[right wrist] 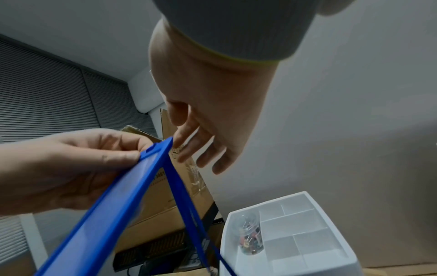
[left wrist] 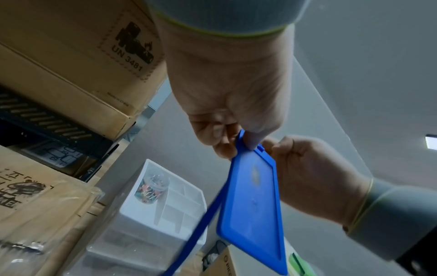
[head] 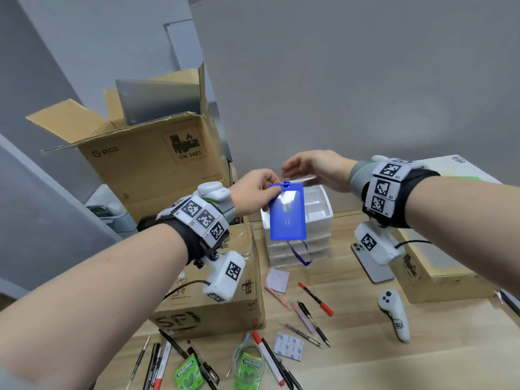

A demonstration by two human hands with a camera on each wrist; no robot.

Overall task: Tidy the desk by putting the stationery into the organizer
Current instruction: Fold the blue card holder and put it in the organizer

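A blue badge holder (head: 287, 215) hangs upright over the white compartment organizer (head: 329, 212). My left hand (head: 259, 190) pinches its top left corner between thumb and fingers. Its blue lanyard (head: 301, 254) dangles in front of the organizer's drawers. My right hand (head: 304, 167) hovers just behind the holder's top edge with its fingers loosely extended. In the right wrist view the index finger touches the top of the badge holder (right wrist: 106, 214). In the left wrist view a clear jar of coloured clips (left wrist: 153, 186) sits in one compartment of the organizer (left wrist: 137, 218); its other compartments look bare.
Several pens (head: 309, 316) and markers lie scattered on the wooden desk, with two green gum packs (head: 188, 372) and paper pads (head: 288, 346). A phone (head: 371, 266) and a white controller (head: 394, 313) lie at right. Cardboard boxes (head: 157, 159) stand left of and behind the organizer.
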